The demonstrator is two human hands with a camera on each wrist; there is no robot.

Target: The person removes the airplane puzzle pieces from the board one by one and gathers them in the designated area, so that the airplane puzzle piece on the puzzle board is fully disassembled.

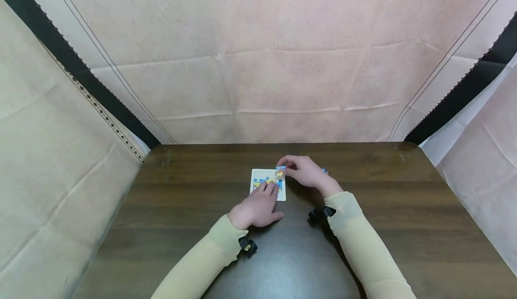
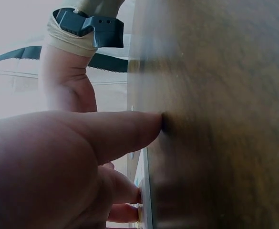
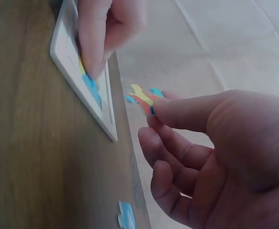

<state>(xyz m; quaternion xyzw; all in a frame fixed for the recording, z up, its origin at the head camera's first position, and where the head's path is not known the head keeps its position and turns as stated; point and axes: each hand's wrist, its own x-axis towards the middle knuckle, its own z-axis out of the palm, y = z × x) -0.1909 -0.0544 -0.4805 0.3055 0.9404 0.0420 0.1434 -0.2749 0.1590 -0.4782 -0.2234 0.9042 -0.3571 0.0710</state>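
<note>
A white puzzle tray (image 1: 262, 173) lies on the table, partly filled with blue and yellow jigsaw pieces. My left hand (image 1: 259, 208) rests its extended fingertips on the pieces inside it, and its thumb touches the tabletop in the left wrist view. Between thumb and forefinger, my right hand (image 1: 306, 172) pinches a jigsaw piece (image 3: 143, 99) in yellow, orange and blue. That piece is held up over the tray's far right corner. The left fingers cover part of the assembled pieces.
A loose blue jigsaw piece (image 3: 126, 215) lies on the brown wooden table (image 1: 194, 178), to the right of the tray and partly behind the right hand in the head view. Pale fabric sheets (image 1: 282, 88) hang behind the table and at both sides.
</note>
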